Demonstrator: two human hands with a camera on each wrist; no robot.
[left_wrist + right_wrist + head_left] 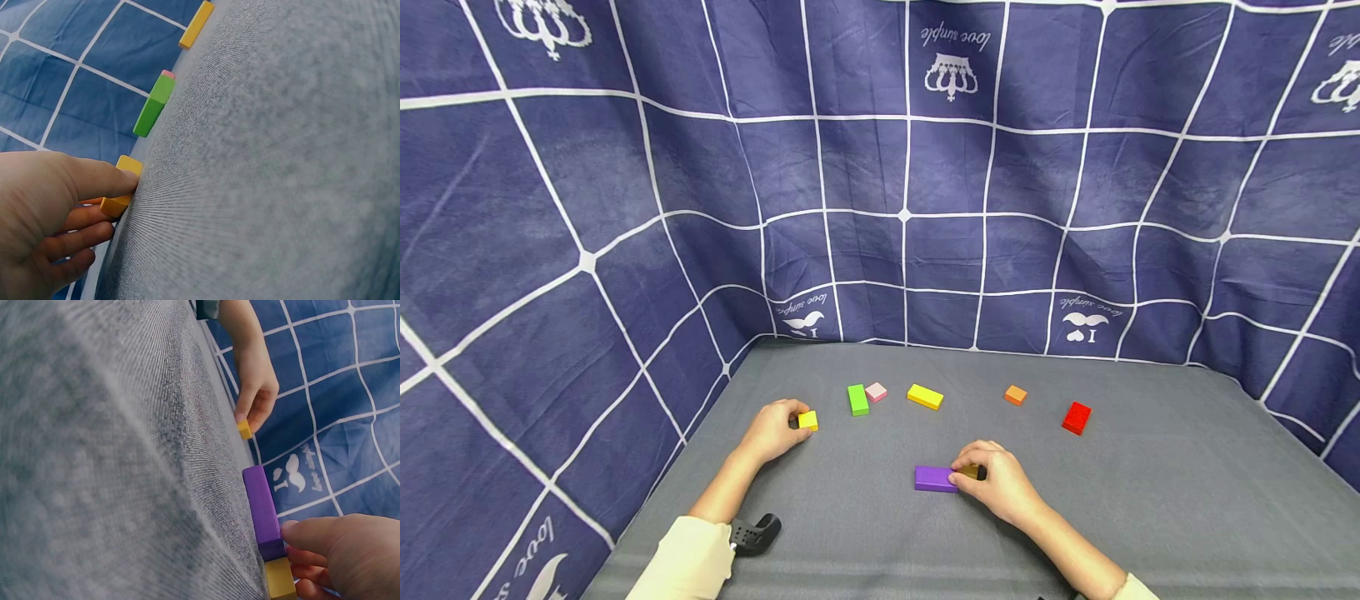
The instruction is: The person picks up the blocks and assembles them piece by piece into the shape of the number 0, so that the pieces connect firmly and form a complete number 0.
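Observation:
On the left of the grey table, my left hand [772, 432] pinches a small yellow block [808, 420] between thumb and fingers. The thumb [115, 180] lies across the block [129, 165] in the left wrist view and hides part of it. Nearer the front, my right hand [997, 481] grips the right end of a long purple block [934, 478], which lies on the table. Against that end sits another yellow block [280, 579], partly covered by the right hand in the head view. The right thumb [299, 532] touches the purple block [262, 512].
Farther back lie a green block [858, 400], a pink block [876, 392], a long yellow block [925, 397], an orange block [1016, 395] and a red block [1077, 418]. A blue cloth [865, 167] with white lines hangs behind and left of the table [865, 533].

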